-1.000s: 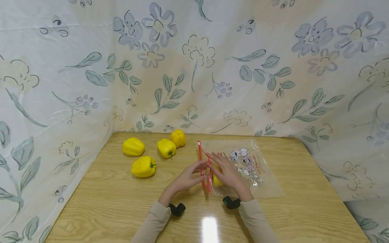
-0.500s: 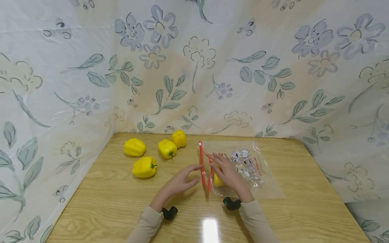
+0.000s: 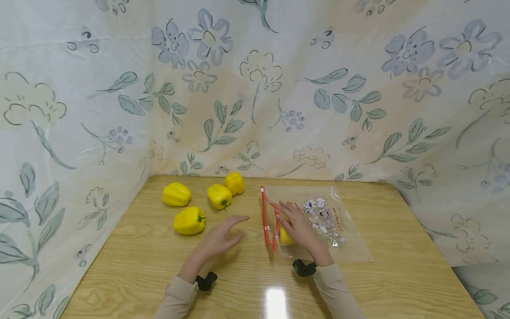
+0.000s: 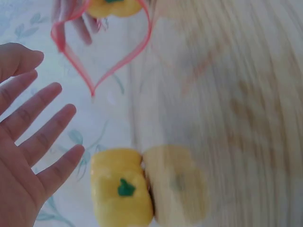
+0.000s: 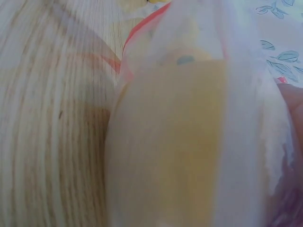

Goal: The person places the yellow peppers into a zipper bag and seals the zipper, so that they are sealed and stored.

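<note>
My left hand (image 3: 219, 239) is over the table with fingers spread, holding nothing. In the left wrist view its fingers (image 4: 33, 113) are extended near a yellow bell pepper (image 4: 120, 189) with a green stem. My right hand (image 3: 298, 227) holds the clear zip bag (image 3: 354, 239) near its mouth, which gapes between red strips (image 3: 264, 217). A bell pepper (image 3: 284, 237) is inside the bag, partly hidden under this hand. Plastic blurs the pepper (image 5: 184, 142) in the right wrist view, where a bit of the right hand (image 5: 294, 101) shows at the edge.
Several yellow bell peppers lie on the left: one at the back left (image 3: 176, 194), one in front (image 3: 190, 220), and a touching pair (image 3: 219, 196). The wooden table (image 3: 131, 266) ends at a floral cloth (image 3: 223, 128) behind and beside it.
My left hand has drawn back from the bag's mouth, leftward and toward me, without anything in it. My right hand and the bag stay nearly still.
</note>
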### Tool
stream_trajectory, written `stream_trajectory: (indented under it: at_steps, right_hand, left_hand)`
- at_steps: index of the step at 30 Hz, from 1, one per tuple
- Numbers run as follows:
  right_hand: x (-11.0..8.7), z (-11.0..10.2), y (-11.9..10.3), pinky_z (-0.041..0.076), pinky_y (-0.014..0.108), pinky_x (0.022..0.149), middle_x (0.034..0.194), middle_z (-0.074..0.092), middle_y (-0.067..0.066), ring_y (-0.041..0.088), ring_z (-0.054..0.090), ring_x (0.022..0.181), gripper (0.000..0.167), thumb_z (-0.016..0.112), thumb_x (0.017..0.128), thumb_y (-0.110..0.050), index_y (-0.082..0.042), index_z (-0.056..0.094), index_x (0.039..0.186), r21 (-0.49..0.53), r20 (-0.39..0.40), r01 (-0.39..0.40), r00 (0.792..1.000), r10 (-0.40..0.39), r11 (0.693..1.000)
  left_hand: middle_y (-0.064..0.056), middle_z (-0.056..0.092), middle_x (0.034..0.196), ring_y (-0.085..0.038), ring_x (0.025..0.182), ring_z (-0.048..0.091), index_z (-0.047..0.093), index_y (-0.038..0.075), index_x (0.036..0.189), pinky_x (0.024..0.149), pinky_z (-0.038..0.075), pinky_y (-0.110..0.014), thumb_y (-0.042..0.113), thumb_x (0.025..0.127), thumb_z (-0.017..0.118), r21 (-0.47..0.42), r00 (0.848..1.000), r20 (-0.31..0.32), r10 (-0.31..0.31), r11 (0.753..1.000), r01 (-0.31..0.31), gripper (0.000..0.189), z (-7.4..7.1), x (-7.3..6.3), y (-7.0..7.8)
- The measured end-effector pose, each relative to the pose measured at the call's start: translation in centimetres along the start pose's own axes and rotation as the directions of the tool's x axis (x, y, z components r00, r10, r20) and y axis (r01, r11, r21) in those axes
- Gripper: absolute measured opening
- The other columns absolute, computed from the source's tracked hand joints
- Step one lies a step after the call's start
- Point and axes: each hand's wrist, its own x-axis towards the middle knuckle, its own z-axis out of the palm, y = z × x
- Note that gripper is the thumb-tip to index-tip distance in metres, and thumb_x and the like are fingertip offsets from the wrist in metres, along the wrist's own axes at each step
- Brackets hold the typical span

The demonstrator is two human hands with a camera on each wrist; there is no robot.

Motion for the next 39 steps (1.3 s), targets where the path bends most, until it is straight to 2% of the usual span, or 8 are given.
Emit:
stream_trajectory:
  at_steps: [5,12,16,20,23,31,36,39]
  right_hand:
    - [0.0,0.0,0.0,0.021,0.066,0.104,0.140,0.044,0.016,0.043,0.033,0.131,0.040,0.049,0.096,-0.028,-0.023,0.048,0.136,0.006,0.006,-0.004,1.000,0.004,1.000]
    - [0.0,0.0,0.1,0.022,0.064,0.104,0.140,0.044,0.015,0.043,0.033,0.131,0.040,0.048,0.097,-0.030,-0.025,0.047,0.137,-0.001,0.011,-0.014,1.000,0.014,1.000]
    - [-0.1,0.0,0.1,0.023,0.064,0.105,0.140,0.044,0.016,0.043,0.032,0.131,0.040,0.048,0.097,-0.030,-0.026,0.047,0.137,0.004,0.010,-0.016,1.000,0.016,1.000]
    - [-0.1,0.0,0.2,0.022,0.063,0.105,0.139,0.045,0.017,0.043,0.033,0.131,0.040,0.048,0.097,-0.030,-0.024,0.048,0.136,0.002,0.001,-0.013,1.000,0.013,1.000]
    - [-0.1,0.1,0.3,0.021,0.063,0.106,0.139,0.045,0.016,0.043,0.033,0.131,0.040,0.048,0.097,-0.030,-0.024,0.048,0.136,-0.007,-0.003,-0.007,1.000,0.007,1.000]
    - [-0.1,0.1,0.3,0.019,0.062,0.107,0.140,0.045,0.015,0.042,0.033,0.131,0.040,0.046,0.098,-0.031,-0.026,0.046,0.137,-0.014,0.010,-0.006,1.000,0.006,1.000]
    - [-0.2,0.1,0.3,0.019,0.062,0.107,0.139,0.045,0.015,0.042,0.034,0.131,0.040,0.048,0.097,-0.031,-0.024,0.047,0.137,-0.019,-0.001,-0.003,1.000,0.003,1.000]
    - [-0.3,0.1,0.2,0.020,0.061,0.107,0.139,0.046,0.015,0.042,0.034,0.131,0.040,0.048,0.097,-0.031,-0.025,0.048,0.136,-0.018,0.000,-0.006,1.000,0.006,1.000]
  left_hand:
    - [0.003,0.053,0.132,-0.017,0.123,0.048,0.051,0.018,0.131,0.102,0.041,-0.040,0.010,0.087,0.064,0.019,0.998,-0.052,0.022,1.000,-0.021,0.047,-1.2,-0.6,-0.3]
    - [0.003,0.055,0.130,-0.017,0.121,0.049,0.052,0.016,0.130,0.101,0.041,-0.039,0.013,0.087,0.064,0.100,0.997,-0.082,0.001,0.995,0.007,0.044,-2.5,-1.5,-1.1]
    - [0.002,0.058,0.127,-0.018,0.118,0.052,0.055,0.014,0.127,0.099,0.043,-0.039,0.010,0.084,0.067,0.163,0.991,-0.125,0.055,0.986,-0.034,0.045,-3.2,-2.0,-1.7]
    - [-0.002,0.060,0.123,-0.021,0.115,0.054,0.058,0.013,0.124,0.097,0.044,-0.042,0.006,0.080,0.071,0.220,0.973,-0.184,0.139,0.971,-0.097,0.047,-3.8,-2.5,-2.4]
    - [-0.005,0.061,0.121,-0.026,0.114,0.053,0.059,0.012,0.122,0.095,0.042,-0.046,0.004,0.077,0.072,0.231,0.961,-0.223,0.165,0.966,-0.112,0.047,-4.2,-2.9,-3.0]
    - [-0.010,0.060,0.122,-0.036,0.120,0.047,0.059,0.008,0.121,0.098,0.038,-0.054,0.003,0.077,0.072,0.230,0.963,-0.252,0.094,0.972,-0.035,0.045,-5.4,-4.4,-4.4]
    - [-0.014,0.054,0.127,-0.035,0.122,0.044,0.057,0.007,0.122,0.098,0.036,-0.054,0.003,0.078,0.072,0.204,0.960,-0.272,0.070,0.979,-0.014,0.046,-5.9,-5.3,-5.6]
    - [-0.015,0.051,0.131,-0.034,0.124,0.041,0.056,0.007,0.124,0.100,0.034,-0.053,0.004,0.079,0.071,0.170,0.961,-0.274,0.033,0.985,0.015,0.047,-6.3,-5.7,-6.1]
